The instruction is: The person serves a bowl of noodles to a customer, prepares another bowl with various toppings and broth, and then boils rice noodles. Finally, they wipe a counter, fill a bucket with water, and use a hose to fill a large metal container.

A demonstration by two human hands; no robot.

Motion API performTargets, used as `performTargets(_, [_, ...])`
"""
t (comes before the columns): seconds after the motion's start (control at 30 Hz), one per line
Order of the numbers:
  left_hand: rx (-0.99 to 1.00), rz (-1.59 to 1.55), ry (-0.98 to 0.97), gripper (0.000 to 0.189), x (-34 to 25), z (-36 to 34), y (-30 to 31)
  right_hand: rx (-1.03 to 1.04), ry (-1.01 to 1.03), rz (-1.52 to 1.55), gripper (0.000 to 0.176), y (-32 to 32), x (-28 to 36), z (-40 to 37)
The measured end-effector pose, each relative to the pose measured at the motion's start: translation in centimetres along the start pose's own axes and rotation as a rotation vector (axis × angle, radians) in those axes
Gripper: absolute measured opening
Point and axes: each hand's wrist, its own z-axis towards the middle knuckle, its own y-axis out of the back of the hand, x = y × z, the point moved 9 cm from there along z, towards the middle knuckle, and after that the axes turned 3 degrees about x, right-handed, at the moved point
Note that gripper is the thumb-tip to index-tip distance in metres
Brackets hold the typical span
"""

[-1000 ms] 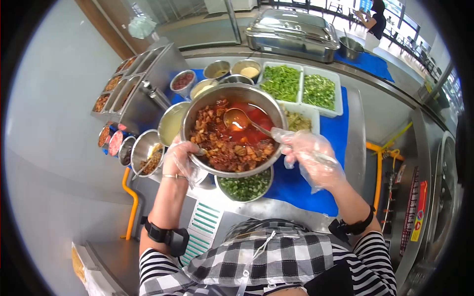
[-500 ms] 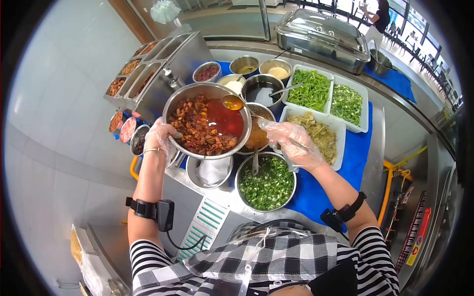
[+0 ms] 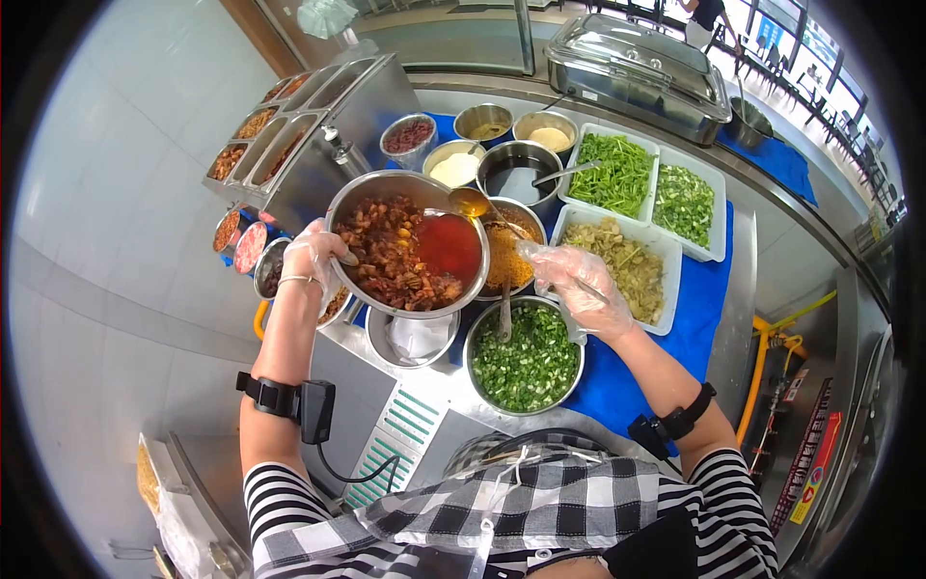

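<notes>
My left hand (image 3: 316,257), in a clear plastic glove, grips the left rim of a steel bowl (image 3: 417,185). The bowl is held above the counter and contains dark red chopped pieces (image 3: 391,251) and red oil (image 3: 450,251). A metal ladle (image 3: 470,202) with orange-yellow oil in its cup is over the bowl's upper right rim. Its long handle runs down to my right hand (image 3: 584,287), also gloved and closed around it. Beneath the handle stands a pot of orange-brown sauce (image 3: 507,259). A bowl of chopped green onions (image 3: 526,357), with a spoon (image 3: 504,314) in it, stands below my right hand.
White trays hold leafy greens (image 3: 615,174), cut greens (image 3: 683,205) and pale pickled vegetables (image 3: 617,261). A pot of dark liquid (image 3: 521,179) stands behind. At left is a steel rack (image 3: 352,111) of toppings; a chafing dish (image 3: 641,72) stands at the back. Another person (image 3: 709,19) is far off.
My right hand and the ladle have moved slightly right, the ladle's cup shifting from over the oil toward the bowl's rim. My left hand still grips the bowl.
</notes>
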Motion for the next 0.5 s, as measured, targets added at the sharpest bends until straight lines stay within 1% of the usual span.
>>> performTargets(0.17, [-0.023, 0.066, 0.009, 0.033, 0.1, 0.5, 0.2, 0.024, 0.027, -0.034, 0.021, 0.0, 1.8, -0.1])
performTargets(0.27, [-0.025, 0.101, -0.013, 0.032, -0.2, 0.6, 0.1, 0.035, -0.037, -0.006, 0.021, -0.2, 1.2, -0.4])
performTargets(0.37, [-0.024, 0.088, -0.009, 0.035, 0.1, 1.3, 0.3, 0.075, -0.008, 0.008, 0.023, -0.9, 0.8, -0.3])
performTargets(0.43, [-0.023, 0.104, -0.005, 0.033, -0.1, 1.3, 0.0, 0.086, 0.123, -0.125, 0.026, -1.1, 1.7, -0.2])
performTargets(0.5, [-0.021, 0.119, -0.001, 0.032, -0.3, 1.0, -0.6, 0.080, 0.120, -0.108, 0.028, -1.1, 2.0, -0.2])
